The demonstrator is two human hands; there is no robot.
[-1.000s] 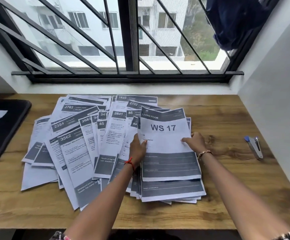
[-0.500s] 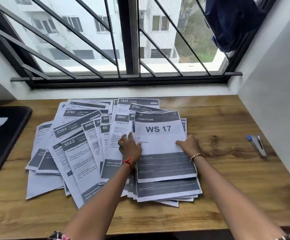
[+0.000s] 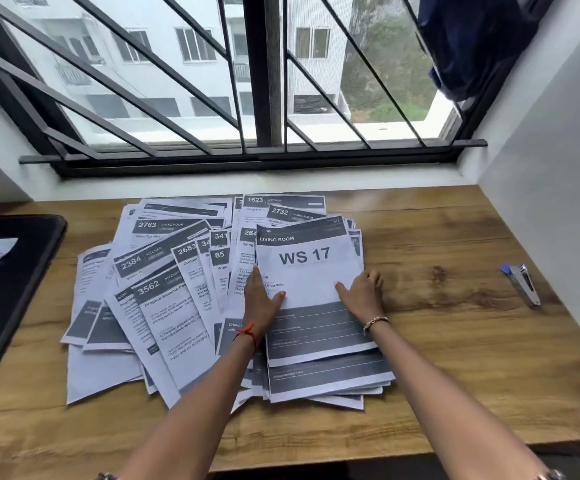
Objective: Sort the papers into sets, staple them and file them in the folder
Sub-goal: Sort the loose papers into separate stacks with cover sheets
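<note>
Papers (image 3: 163, 296) white, dark grey header and footer bands, fanned in overlapping heap mid-table (image 3: 454, 341). Top sheet (image 3: 309, 258), "WS 17", on right-hand stack, long axis toward window (image 3: 264, 98), header at far end. Left hand (image 3: 260, 303) flat, thumb on sheet's left edge. Right hand (image 3: 361, 292): thumb on sheet, fingers bent at right edge; grip unclear.

Loose papers (image 3: 163, 306) blanket the centre of the wooden desk (image 3: 454, 341), with the left hand (image 3: 262, 303) and right hand (image 3: 361, 296) resting on the right-hand stack. Bare wood lies open at right, broken only by a stapler (image 3: 522, 284) near the wall (image 3: 558, 168). A black folder (image 3: 11, 299) fills the left edge, and window bars (image 3: 264, 98) close off the top.
</note>
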